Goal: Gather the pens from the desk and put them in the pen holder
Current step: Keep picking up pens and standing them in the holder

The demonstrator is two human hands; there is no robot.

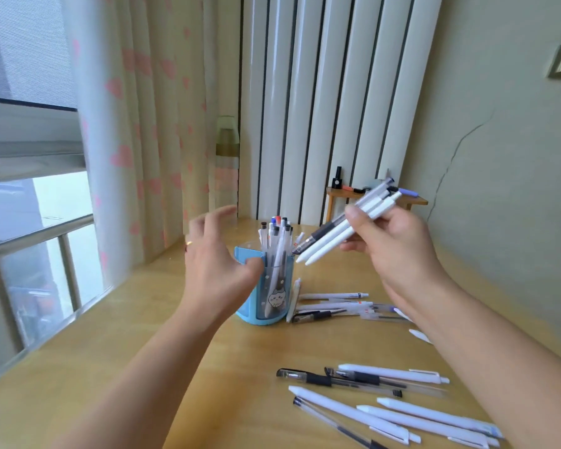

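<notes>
You are holding a bundle of pens (pixel 347 222) in your right hand (pixel 392 244), your grip clamped around the barrels, their tips slanting down toward the mouth of the blue pen holder (pixel 263 296). Your left hand (pixel 214 264) is spreading open just beside the holder, fingers apart and empty, the thumb close to or touching its rim; it looks as though you are steadying the holder for the drop.

The holder is already standing crowded with upright pens (pixel 277 236). That is the main risk: the incoming tips may be catching on the caps already inside, and a shove to force them down could be tipping the holder or pushing it away across the surface (pixel 143 335). The bundle holds several pens in one pinch, so loosening your grip before the tips are inside the rim may be letting one slide out and roll.

Many more pens are lying loose: a cluster near the holder's base (pixel 334 307) under your right forearm, and another group nearer to you (pixel 386 400). A dropped pen landing among these could be scattering them toward the edge. The job reads as roughly half done.
</notes>
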